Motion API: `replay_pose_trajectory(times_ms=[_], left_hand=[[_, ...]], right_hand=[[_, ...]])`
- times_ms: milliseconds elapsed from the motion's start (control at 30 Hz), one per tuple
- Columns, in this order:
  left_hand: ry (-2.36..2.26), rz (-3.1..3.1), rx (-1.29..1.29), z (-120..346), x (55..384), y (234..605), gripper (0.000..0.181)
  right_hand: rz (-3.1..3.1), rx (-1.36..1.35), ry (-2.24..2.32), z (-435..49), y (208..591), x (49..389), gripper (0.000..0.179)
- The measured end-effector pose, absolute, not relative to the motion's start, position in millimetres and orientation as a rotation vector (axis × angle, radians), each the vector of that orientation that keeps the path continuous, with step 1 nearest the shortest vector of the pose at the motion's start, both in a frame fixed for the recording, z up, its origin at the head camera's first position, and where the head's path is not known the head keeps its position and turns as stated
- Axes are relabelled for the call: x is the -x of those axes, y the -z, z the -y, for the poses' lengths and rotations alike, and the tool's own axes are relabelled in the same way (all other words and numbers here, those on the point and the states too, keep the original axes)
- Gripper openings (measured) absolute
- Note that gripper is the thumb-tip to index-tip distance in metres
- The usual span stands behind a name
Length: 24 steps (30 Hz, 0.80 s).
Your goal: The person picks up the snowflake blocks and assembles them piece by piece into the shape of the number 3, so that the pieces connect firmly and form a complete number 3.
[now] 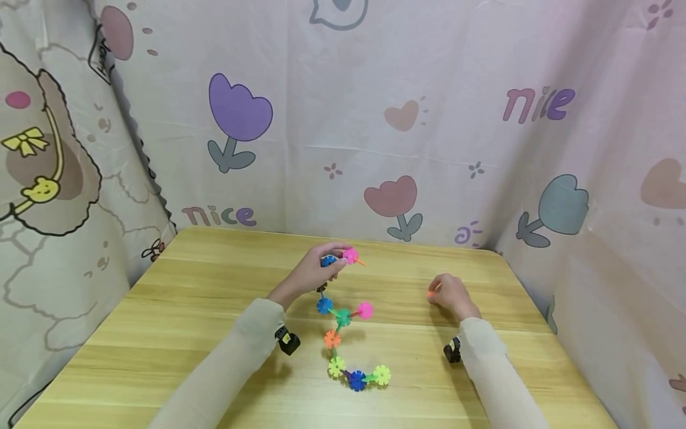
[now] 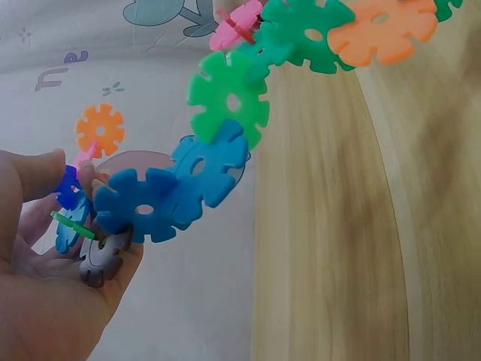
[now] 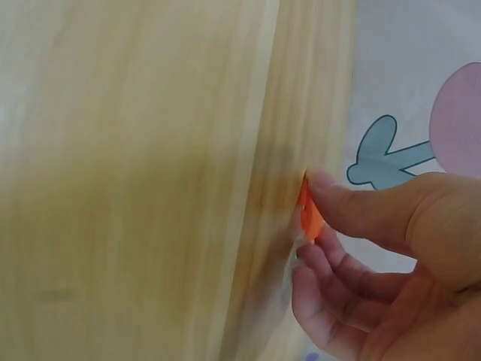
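My left hand (image 1: 313, 269) grips the upper end of a chain of notched plastic snowflake discs (image 1: 343, 317). Past its fingertips stick out a pink disc (image 1: 351, 256) and an orange disc (image 2: 99, 130). Blue, grey and green discs lie against the palm in the left wrist view. The chain runs down toward the near side through teal and orange discs, curving to a yellow disc (image 1: 382, 375) at its end; a pink disc (image 1: 365, 310) branches off. Farther right, my right hand (image 1: 451, 294) pinches a single orange snowflake disc (image 3: 312, 216) between thumb and fingers, low over the table.
Both hands work over a light wooden table (image 1: 214, 345). A printed cloth curtain (image 1: 321, 107) hangs behind its far edge and along the sides. Small black cameras are strapped on the left wrist (image 1: 287, 341) and right wrist (image 1: 452, 350).
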<state>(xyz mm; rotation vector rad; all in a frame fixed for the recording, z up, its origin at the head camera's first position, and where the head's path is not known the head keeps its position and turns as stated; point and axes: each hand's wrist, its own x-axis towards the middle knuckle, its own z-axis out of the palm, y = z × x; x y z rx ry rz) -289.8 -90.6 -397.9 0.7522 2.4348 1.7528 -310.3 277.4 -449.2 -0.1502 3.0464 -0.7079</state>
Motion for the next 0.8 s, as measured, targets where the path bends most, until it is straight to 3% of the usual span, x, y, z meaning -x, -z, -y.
replay_pose_trajectory(times_ms=[267, 800], left_hand=[[-1.73, -2.449, -0.739, 90.4, 290.4, 398.6, 0.038], [-1.74, -2.426, -0.749, 86.9, 292.1, 401.4, 0.037]], right_hand=[[-2.869, 0.177, 1.137, -244.3, 430.8, 306.4, 0.01], [-2.627, 0.32, 1.618, -175.8, 392.1, 284.3, 0.021]])
